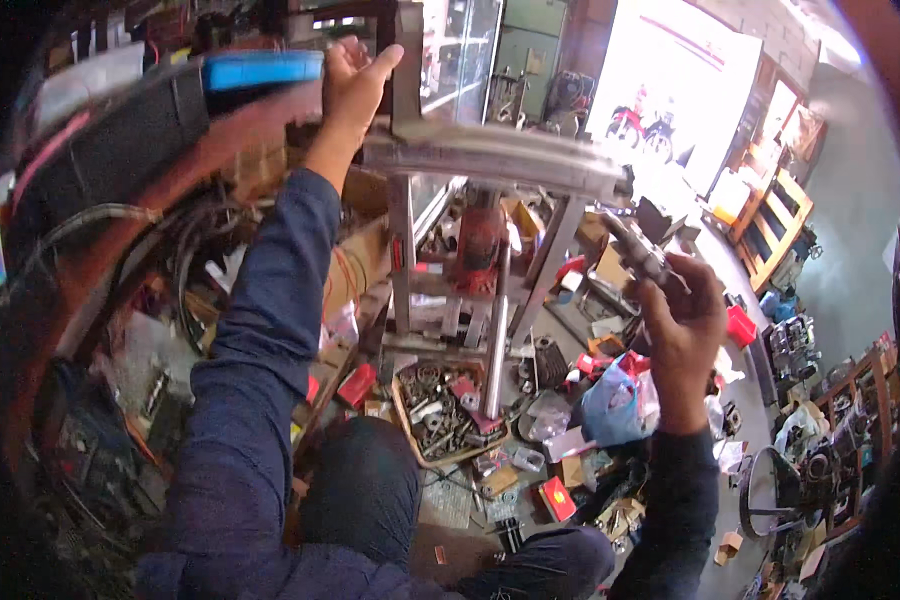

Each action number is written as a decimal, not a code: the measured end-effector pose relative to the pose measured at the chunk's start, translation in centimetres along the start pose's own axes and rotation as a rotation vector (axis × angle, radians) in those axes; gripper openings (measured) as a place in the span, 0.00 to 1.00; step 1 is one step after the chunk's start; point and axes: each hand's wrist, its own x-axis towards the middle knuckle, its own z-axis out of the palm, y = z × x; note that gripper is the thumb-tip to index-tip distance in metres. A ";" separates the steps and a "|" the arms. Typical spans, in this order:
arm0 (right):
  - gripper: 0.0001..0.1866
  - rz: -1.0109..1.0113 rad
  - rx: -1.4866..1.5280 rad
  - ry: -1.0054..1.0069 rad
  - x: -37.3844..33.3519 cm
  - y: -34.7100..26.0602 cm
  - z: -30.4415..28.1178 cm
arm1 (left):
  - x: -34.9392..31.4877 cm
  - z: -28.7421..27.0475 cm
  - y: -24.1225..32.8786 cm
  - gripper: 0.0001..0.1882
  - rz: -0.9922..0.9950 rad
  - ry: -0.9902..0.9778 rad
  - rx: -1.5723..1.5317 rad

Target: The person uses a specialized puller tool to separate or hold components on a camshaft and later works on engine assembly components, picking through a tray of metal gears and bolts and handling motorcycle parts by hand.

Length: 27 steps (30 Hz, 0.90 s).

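My left hand [353, 88] is raised beside the upright post of a grey metal press frame [490, 160]. Its thumb sticks out toward the post and its fingers are loosely bent, with nothing visible between them. My right hand [685, 325] is closed around a dark metal shaft-like part [638, 248], which tilts up and left near the frame's right end. Inside the frame stands a red bottle jack [480, 240]. A long bare metal bar [499, 345] slants down from it over a tray of loose metal parts [407, 425].
A bright blue tray [262, 70] lies on the cluttered bench at the left. Boxes, a blue plastic bag [610, 405] and loose parts cover the floor. A yellow wooden rack [778, 230] stands at the right; two motorbikes [642, 130] are by the bright doorway.
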 end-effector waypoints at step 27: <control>0.12 -0.579 -0.532 -0.108 28.4 -0.9 24.2 | 8.5 6.7 0.2 0.22 -0.511 -0.218 -0.772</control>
